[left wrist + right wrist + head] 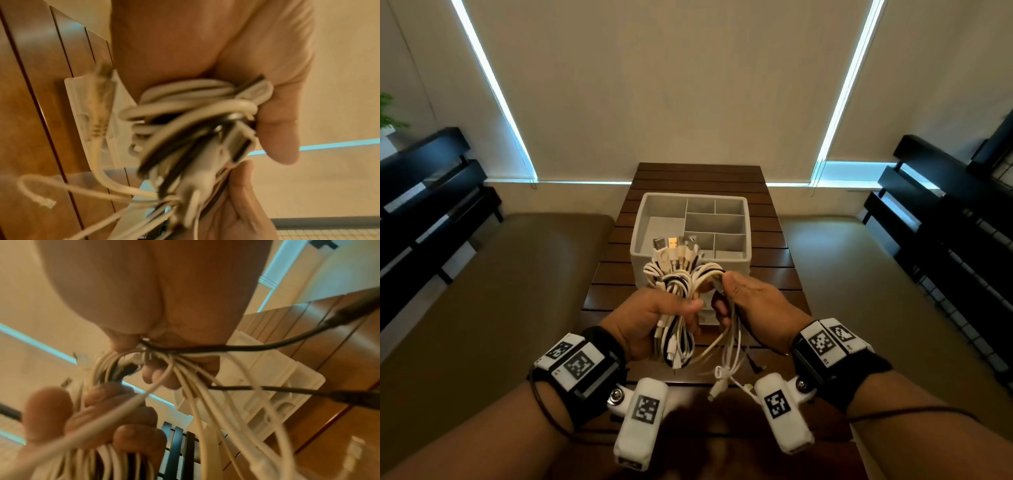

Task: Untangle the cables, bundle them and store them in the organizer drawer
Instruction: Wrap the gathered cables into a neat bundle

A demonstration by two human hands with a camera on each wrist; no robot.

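The near wall of the organizer drawer point(690, 236) just beyond both hands is hidden by the cable bundle point(678, 291), which is clenched in the left hand point(654, 317) and pinched at its loose strands by the right hand point(750, 301) above the slatted table point(774, 274), both wrist views being blurred.

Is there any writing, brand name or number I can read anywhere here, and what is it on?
No readable words, brands or numbers.
Wrist bands: black-and-white square code patterns, not text; tiny marks beside them are too small to read.
White camera housings: the same kind of code squares, no letters.
Cables and organizer: no print visible; both wrist views are too blurred.
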